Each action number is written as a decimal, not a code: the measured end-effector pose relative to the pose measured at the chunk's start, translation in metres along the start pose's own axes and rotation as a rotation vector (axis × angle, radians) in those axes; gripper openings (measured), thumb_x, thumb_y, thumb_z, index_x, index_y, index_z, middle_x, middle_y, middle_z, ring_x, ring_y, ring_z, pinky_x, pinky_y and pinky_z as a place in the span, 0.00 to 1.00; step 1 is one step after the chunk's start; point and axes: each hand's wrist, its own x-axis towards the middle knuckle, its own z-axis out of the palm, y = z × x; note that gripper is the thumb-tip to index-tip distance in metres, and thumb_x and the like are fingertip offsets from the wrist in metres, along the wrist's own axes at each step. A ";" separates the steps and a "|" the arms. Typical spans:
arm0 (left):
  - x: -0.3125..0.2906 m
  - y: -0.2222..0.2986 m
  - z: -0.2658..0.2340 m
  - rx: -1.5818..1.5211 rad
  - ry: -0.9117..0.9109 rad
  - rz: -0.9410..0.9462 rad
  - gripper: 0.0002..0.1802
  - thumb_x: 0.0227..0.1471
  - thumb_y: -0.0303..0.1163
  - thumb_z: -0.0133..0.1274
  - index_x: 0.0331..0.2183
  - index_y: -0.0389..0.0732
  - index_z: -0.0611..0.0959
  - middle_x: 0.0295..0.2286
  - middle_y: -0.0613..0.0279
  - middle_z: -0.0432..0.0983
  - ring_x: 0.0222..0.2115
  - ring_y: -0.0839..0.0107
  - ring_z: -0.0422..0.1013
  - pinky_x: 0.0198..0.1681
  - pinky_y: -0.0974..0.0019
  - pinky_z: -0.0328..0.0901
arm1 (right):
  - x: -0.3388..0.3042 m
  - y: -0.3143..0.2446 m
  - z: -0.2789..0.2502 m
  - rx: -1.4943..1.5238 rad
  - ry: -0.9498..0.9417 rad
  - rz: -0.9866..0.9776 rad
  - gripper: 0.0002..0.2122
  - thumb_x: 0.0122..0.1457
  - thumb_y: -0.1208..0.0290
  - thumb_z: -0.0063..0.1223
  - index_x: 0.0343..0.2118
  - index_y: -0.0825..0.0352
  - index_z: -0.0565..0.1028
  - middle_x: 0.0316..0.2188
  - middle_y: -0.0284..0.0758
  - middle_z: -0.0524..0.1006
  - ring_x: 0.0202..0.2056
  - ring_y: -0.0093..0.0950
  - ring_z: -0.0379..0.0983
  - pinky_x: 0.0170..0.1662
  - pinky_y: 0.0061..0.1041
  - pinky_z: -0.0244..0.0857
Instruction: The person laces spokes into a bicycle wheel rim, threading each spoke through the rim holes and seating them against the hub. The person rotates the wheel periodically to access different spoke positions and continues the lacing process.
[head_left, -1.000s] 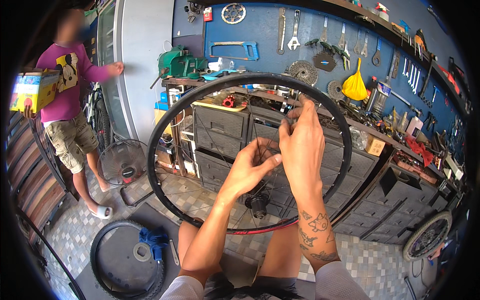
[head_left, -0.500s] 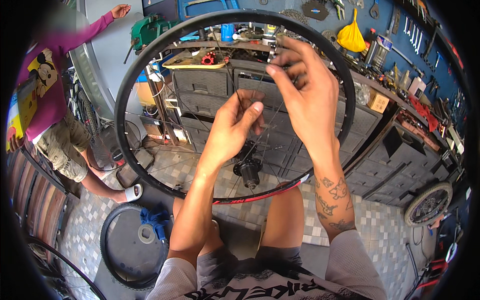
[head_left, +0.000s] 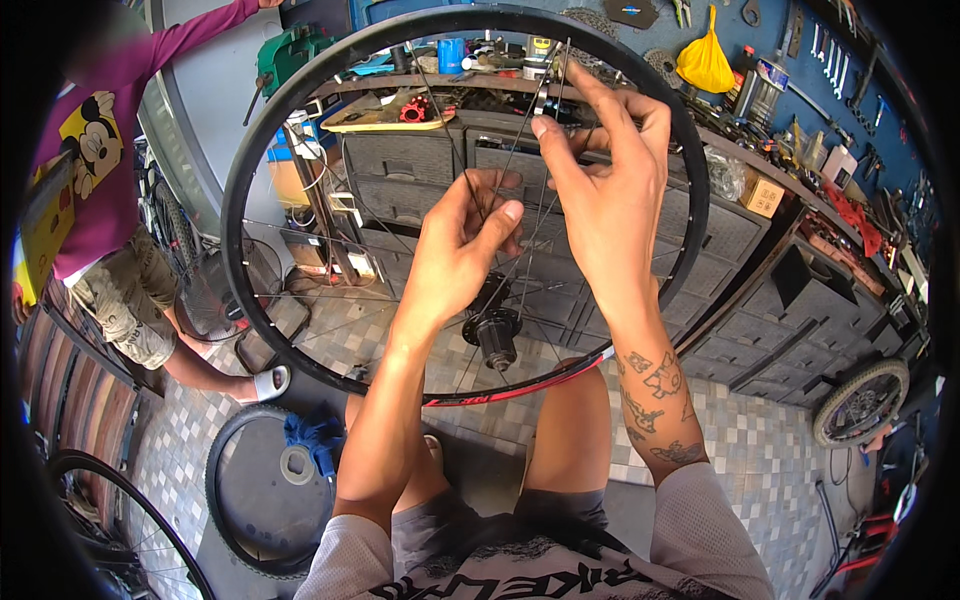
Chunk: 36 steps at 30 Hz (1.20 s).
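A bicycle wheel rim (head_left: 236, 200) with a black hub (head_left: 495, 335) and thin spokes stands in front of me, above my knees. My left hand (head_left: 462, 250) reaches in above the hub. Its fingers curl round the spokes there, thumb against them. Higher up, inside the upper right of the rim, my right hand (head_left: 612, 165) holds a spoke (head_left: 545, 185) between thumb and bent index finger. The upper end of that spoke shows just above the index fingertip, below the rim. The other right fingers are folded behind and partly hidden.
Beyond the wheel is a cluttered workbench with grey drawers (head_left: 400, 165); a green vise (head_left: 290, 60) stands at its left. Another person (head_left: 110, 190) stands at the left. A tyre (head_left: 215, 480) with a blue cloth (head_left: 315, 440) lies on the floor. Another wheel (head_left: 862, 405) leans at the right.
My right hand has shifted slightly left, its index finger now on the upper part of the spoke. The wheel has moved up and left a little. My left hand stays among the spokes.
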 end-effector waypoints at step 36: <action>0.117 0.052 0.015 0.481 0.113 0.302 0.12 0.66 0.26 0.58 0.48 0.31 0.83 0.24 0.60 0.83 0.22 0.76 0.76 0.25 0.69 0.68 | -0.035 0.062 -0.002 0.842 -0.631 0.528 0.37 0.67 0.81 0.54 0.75 0.62 0.50 0.40 0.41 0.80 0.43 0.29 0.80 0.44 0.32 0.80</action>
